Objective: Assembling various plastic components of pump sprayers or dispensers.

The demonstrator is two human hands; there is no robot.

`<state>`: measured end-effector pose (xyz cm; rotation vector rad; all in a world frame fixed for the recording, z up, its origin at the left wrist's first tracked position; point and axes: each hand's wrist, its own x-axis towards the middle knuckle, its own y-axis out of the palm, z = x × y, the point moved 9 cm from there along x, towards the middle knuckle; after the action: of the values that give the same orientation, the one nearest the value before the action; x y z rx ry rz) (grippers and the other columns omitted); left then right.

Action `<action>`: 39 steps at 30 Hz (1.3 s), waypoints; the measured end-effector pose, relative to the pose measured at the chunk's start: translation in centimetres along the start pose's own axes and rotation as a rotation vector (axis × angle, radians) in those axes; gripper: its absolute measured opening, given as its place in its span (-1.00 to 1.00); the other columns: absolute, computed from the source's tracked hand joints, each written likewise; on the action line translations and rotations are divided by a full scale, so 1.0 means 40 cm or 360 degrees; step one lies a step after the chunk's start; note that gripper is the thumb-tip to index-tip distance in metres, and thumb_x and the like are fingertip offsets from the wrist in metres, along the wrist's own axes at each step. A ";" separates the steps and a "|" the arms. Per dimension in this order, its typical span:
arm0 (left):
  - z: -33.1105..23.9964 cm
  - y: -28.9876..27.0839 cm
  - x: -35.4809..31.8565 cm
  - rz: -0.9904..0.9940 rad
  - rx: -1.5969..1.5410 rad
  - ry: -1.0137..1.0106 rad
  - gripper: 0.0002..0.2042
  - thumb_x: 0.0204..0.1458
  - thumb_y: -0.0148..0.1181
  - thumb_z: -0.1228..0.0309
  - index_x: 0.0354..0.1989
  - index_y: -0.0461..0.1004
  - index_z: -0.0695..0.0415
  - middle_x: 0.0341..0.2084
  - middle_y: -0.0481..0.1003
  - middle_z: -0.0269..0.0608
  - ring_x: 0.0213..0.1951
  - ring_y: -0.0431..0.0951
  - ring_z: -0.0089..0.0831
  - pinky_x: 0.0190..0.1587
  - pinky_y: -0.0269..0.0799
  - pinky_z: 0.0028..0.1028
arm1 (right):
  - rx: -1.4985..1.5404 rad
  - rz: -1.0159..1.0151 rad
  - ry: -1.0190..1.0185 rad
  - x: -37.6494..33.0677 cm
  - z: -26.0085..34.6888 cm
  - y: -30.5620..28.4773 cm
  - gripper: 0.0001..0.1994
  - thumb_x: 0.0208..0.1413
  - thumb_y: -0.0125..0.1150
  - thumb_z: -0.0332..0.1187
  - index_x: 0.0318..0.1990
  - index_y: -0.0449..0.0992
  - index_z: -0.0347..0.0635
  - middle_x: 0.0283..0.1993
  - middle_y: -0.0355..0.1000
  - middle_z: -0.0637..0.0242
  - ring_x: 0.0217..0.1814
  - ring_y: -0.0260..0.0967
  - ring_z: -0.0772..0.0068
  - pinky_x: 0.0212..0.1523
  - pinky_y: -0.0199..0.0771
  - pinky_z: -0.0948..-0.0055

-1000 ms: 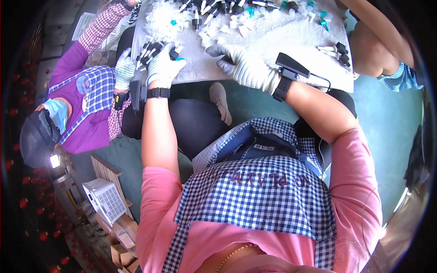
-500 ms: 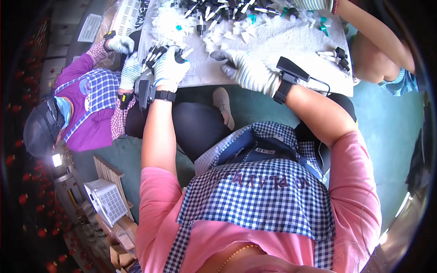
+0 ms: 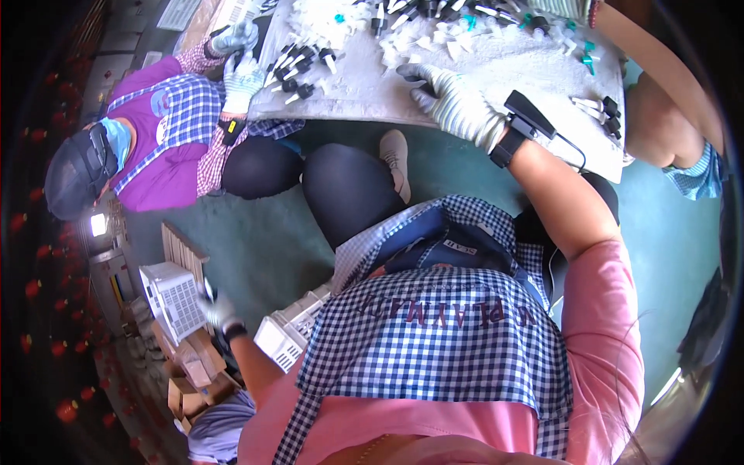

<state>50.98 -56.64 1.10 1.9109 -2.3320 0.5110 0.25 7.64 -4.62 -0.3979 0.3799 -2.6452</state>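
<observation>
Left hand [image 3: 221,312] displaced since the earlier frame: from the cluster of black-and-white pieces [image 3: 304,91] on the counter [image 3: 349,99] to the lower left, just beside a white slotted basket [image 3: 169,298]. Its grip is partly hidden, and whether it has hold of anything cannot be told. Right hand [image 3: 469,108], gloved, at the near edge of the counter; its grip is well open, thumb apart from the fingers, with nothing visible between them.

Surface: pale and whitish. The cluster lies near its left edge; a heap of clear and white parts [image 3: 322,27] lies beyond, with more black-and-white pieces along the far side. Teal parts [image 3: 589,60] lie toward the right, and a smaller group of dark-capped pieces [image 3: 609,112] lies near the right edge.

Room: green floor [image 3: 260,240]. At left, a co-worker in purple [image 3: 159,186] has both gloved hands by the counter's corner; at right, another person's bare arm [image 3: 659,74] reaches over it. Below the basket, open cardboard boxes [image 3: 186,399]; nearer the wearer, a second white crate [image 3: 287,333].
</observation>
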 end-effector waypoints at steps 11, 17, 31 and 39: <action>0.040 -0.343 -0.194 -0.0107 0.1928 -0.0437 -0.38 -0.07 0.32 0.42 0.23 0.32 0.28 0.11 0.45 0.09 0.13 0.46 -0.10 0.17 0.39 -0.23 | -0.0029 -0.0071 -0.0049 0.000 -0.050 -0.015 -0.62 0.24 0.07 -0.58 0.21 0.41 -0.16 0.01 0.51 0.25 0.04 0.42 0.50 0.10 0.41 0.51; -0.244 0.645 -0.324 0.0839 0.0886 0.0806 -0.26 -0.09 0.30 0.65 0.33 0.12 0.27 0.29 0.20 0.06 0.32 0.20 -0.15 0.40 0.02 -0.29 | -0.0176 -0.0053 0.0019 -0.004 -0.036 -0.020 -0.62 0.24 0.08 -0.58 0.21 0.41 -0.17 0.02 0.52 0.18 0.04 0.44 0.43 0.09 0.44 0.46; -0.336 1.632 -0.554 0.2209 0.1169 0.1602 -0.04 -0.39 0.47 0.29 0.34 0.13 -0.20 0.36 0.00 0.17 0.30 0.20 0.19 0.29 0.22 -0.02 | -0.0250 0.0100 0.0265 0.005 -0.009 -0.015 -0.60 0.17 0.14 -0.52 0.18 0.41 -0.27 -0.10 0.55 -0.01 -0.07 0.53 0.23 0.01 0.49 0.32; -0.308 1.666 -0.545 0.2205 0.1133 0.1353 -0.19 -0.35 0.42 0.37 0.23 0.25 -0.07 0.20 0.24 0.06 0.19 0.34 0.08 0.21 0.35 -0.18 | -0.0293 0.0071 0.0239 0.008 0.001 -0.029 -0.63 0.17 0.14 -0.49 0.16 0.43 -0.26 -0.11 0.55 -0.04 -0.07 0.55 0.10 -0.01 0.50 0.28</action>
<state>-10.43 -21.43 -6.72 -0.3606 -2.4649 1.8668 -0.47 8.48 -4.14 -0.2441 0.6756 -2.6124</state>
